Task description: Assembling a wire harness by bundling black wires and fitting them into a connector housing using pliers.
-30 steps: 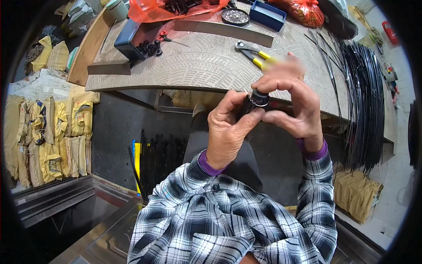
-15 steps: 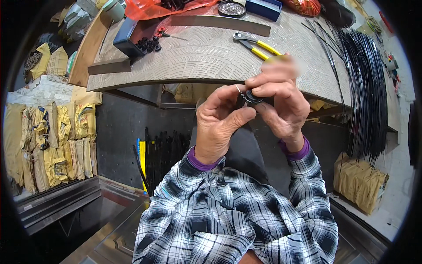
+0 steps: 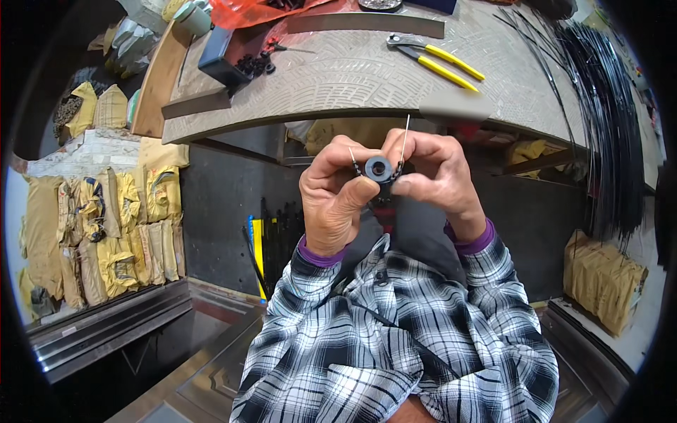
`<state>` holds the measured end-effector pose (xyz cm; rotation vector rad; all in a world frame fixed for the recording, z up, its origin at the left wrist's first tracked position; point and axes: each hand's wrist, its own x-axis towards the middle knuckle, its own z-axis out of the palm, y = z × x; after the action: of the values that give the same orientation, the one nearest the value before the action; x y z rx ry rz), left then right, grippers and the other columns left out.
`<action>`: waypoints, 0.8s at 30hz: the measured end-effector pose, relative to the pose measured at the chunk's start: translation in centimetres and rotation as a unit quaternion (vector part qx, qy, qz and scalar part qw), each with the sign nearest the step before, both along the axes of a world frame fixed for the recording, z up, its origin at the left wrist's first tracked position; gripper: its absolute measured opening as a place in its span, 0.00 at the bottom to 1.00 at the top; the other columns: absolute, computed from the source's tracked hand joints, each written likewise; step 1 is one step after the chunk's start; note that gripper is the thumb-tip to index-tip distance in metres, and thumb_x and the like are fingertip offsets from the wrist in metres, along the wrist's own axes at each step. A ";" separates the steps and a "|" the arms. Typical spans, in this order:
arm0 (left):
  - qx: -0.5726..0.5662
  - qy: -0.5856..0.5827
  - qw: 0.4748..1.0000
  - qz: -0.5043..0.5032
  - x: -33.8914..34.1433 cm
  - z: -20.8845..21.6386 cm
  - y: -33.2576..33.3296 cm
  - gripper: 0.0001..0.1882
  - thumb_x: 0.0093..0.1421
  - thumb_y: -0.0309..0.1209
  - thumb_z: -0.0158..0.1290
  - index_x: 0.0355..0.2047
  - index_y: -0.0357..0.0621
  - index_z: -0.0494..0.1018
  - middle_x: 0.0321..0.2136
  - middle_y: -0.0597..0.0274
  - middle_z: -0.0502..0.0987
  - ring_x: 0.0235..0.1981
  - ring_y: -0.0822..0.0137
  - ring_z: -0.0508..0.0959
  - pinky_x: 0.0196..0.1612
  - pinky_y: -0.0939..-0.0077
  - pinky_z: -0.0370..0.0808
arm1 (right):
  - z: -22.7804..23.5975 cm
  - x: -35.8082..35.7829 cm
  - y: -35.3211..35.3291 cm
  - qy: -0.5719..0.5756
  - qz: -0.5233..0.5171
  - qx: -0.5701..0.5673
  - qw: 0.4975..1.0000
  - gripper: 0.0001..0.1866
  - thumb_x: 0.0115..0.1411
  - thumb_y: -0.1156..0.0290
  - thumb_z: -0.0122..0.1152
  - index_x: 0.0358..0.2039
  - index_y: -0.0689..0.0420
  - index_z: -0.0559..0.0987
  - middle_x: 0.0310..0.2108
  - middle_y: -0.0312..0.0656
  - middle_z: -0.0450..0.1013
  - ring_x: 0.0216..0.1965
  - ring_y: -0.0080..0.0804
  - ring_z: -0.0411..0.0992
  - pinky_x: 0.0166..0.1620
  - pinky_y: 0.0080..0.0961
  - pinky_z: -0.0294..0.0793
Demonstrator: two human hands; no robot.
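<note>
Both hands hold a small dark round piece [image 3: 379, 169] with a hole through its middle, its ring-shaped end turned up toward me, in front of the table's near edge. My left hand [image 3: 331, 194] is closed on its left side, thumb below and fingers curled. My right hand [image 3: 441, 173] pinches the right side between thumb and fingers. A thin bright wire [image 3: 405, 144] stands up beside the right fingertips, with small dark bits at its foot. A shorter wire [image 3: 352, 155] rises by the left fingertips. How the wires join the piece is partly hidden by the fingers.
On the patterned table [image 3: 338, 88] lie yellow-handled cutting pliers [image 3: 448, 73], a metal strip [image 3: 363, 25], and small black parts [image 3: 252, 65] by a blue box [image 3: 220, 56]. Long black rods [image 3: 606, 127] hang over the right end. Stacked yellowish packages [image 3: 144, 247] are at left.
My hands have drawn slightly toward me and a little apart. The round piece now shows its holed end, and the right hand has come down from over the table edge. The view has shifted.
</note>
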<state>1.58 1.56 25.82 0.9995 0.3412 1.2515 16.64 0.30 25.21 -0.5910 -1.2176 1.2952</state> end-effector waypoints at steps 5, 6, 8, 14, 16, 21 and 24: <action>0.008 0.030 0.998 0.057 -1.3 0.0 -1.2 0.15 0.49 0.29 0.61 0.34 0.33 0.72 0.28 0.66 0.69 0.30 0.76 0.69 0.36 0.84 0.65 | 0.3 -2.5 -1.3 -0.102 -0.082 0.046 0.990 0.11 0.45 0.76 0.65 0.22 0.62 0.70 0.21 0.34 0.67 0.26 0.18 0.64 0.29 0.17 0.64; 0.000 0.029 0.997 0.072 -1.5 0.0 -1.3 0.15 0.49 0.29 0.61 0.34 0.34 0.72 0.28 0.66 0.69 0.30 0.76 0.69 0.36 0.84 0.65 | 0.3 -2.8 -1.4 -0.097 -0.094 0.017 0.991 0.11 0.44 0.76 0.66 0.22 0.62 0.70 0.21 0.34 0.67 0.26 0.18 0.64 0.28 0.17 0.64; -0.004 0.041 0.997 0.060 -2.4 0.2 -1.3 0.15 0.50 0.32 0.60 0.34 0.34 0.73 0.27 0.67 0.69 0.29 0.77 0.68 0.35 0.84 0.64 | 0.4 -2.9 -1.3 -0.112 -0.091 0.020 0.989 0.12 0.43 0.78 0.66 0.22 0.60 0.69 0.24 0.36 0.68 0.28 0.21 0.66 0.31 0.18 0.64; 0.020 0.086 0.996 0.013 -4.0 -0.6 -1.5 0.20 0.51 0.42 0.58 0.32 0.34 0.73 0.26 0.66 0.68 0.27 0.77 0.64 0.34 0.84 0.61 | 0.3 -3.2 -0.5 -0.142 0.031 0.039 0.989 0.14 0.40 0.74 0.70 0.21 0.59 0.70 0.22 0.34 0.68 0.25 0.21 0.67 0.28 0.19 0.64; 0.008 0.092 0.995 -0.027 -4.7 -1.0 -1.8 0.22 0.50 0.46 0.59 0.29 0.36 0.72 0.23 0.66 0.67 0.26 0.76 0.63 0.32 0.82 0.60 | 0.5 -3.1 -0.7 -0.113 0.070 -0.012 0.991 0.12 0.42 0.74 0.69 0.22 0.60 0.72 0.22 0.35 0.69 0.25 0.22 0.68 0.29 0.19 0.66; 0.025 0.060 0.998 -0.018 -5.3 -1.6 -2.1 0.21 0.50 0.44 0.59 0.29 0.35 0.72 0.23 0.66 0.65 0.26 0.75 0.62 0.30 0.82 0.58 | 0.2 -2.9 -0.3 -0.108 0.130 0.077 0.983 0.11 0.46 0.71 0.67 0.22 0.60 0.73 0.22 0.35 0.70 0.25 0.22 0.69 0.30 0.19 0.67; 0.015 0.038 0.999 0.003 -5.2 -2.0 -2.2 0.20 0.50 0.42 0.60 0.30 0.35 0.71 0.26 0.64 0.65 0.28 0.74 0.63 0.32 0.82 0.60 | 0.6 -2.9 0.0 -0.130 0.120 0.065 0.982 0.11 0.46 0.71 0.66 0.23 0.61 0.73 0.22 0.36 0.70 0.25 0.23 0.69 0.30 0.19 0.67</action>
<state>-3.67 -0.66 23.83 1.0740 0.3870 1.2295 13.75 0.27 25.79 -0.5434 -1.6175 1.3551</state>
